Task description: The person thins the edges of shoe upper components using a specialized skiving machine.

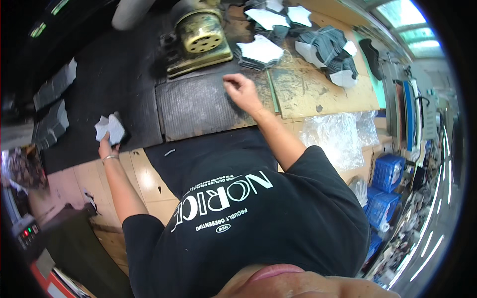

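At the left, my left hand (107, 148) is closed round a small stack of cut pieces (115, 128), white on top with a notched outline, at the edge of the black work surface (119, 89). My right hand (242, 92) hovers over a dark, worn mat (198, 107), its fingers curled in; anything between them is too hidden to make out. Just beyond that hand stands a stained yellowish machine (203, 37) with a round, perforated end. To the hand's upper right lies a pile of white-topped, dark-edged cut pieces (259, 50).
More bundles of grey and white pieces (329, 49) rest on a wooden board (318, 97) at the right. Grey stacks (52, 124) stand at the far left. Clear plastic bags (333, 136) hang by the bench's right front, above blue crates (388, 174).
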`<state>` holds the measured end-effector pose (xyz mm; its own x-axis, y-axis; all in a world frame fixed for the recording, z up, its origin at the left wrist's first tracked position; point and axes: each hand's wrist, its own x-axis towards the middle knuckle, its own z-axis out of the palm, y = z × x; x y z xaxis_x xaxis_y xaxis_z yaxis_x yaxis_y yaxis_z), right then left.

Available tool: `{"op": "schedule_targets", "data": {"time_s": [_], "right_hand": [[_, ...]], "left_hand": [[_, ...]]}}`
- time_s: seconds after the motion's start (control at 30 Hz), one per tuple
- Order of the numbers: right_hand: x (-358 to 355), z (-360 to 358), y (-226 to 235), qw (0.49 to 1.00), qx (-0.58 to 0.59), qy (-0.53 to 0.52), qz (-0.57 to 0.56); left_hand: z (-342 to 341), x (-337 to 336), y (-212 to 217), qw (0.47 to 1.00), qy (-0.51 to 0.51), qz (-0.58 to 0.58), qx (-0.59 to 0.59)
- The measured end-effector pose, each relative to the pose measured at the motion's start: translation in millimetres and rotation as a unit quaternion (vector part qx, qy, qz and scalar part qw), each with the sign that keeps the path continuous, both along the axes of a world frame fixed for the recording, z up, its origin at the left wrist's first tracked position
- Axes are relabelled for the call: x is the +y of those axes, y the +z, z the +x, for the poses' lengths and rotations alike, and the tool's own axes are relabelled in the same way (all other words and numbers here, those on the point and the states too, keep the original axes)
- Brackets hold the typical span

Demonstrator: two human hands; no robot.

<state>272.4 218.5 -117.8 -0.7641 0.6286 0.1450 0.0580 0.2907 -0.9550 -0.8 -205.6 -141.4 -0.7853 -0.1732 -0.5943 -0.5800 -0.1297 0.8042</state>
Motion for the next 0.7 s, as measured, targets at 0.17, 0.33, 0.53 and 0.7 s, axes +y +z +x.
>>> {"op": "schedule_targets", "data": {"time_s": [0.17, 0.33, 0.53, 0.7], "right_hand": [[107.9, 30.1, 40.2, 0.943, -0.023, -0.168, 0.285], [209.5, 23.8, 42.1, 0.933, -0.249, -0.089, 0.245], [239.3, 5.3, 34.9, 0.905, -0.407, 0.053, 0.115], [234.3, -0.1, 45.5, 0.906, -0.402, 0.104, 0.083]], "left_hand": [[9.7, 16.0, 18.5, 0.685, -0.04, -0.695, 0.213], [101.3, 145.9, 73.3, 0.854, -0.253, -0.266, 0.37], [197.6, 310.8, 60.7, 0.817, -0.553, 0.161, -0.012], [199.1, 422.0, 48.1, 0.79, -0.553, 0.23, -0.129]]}}
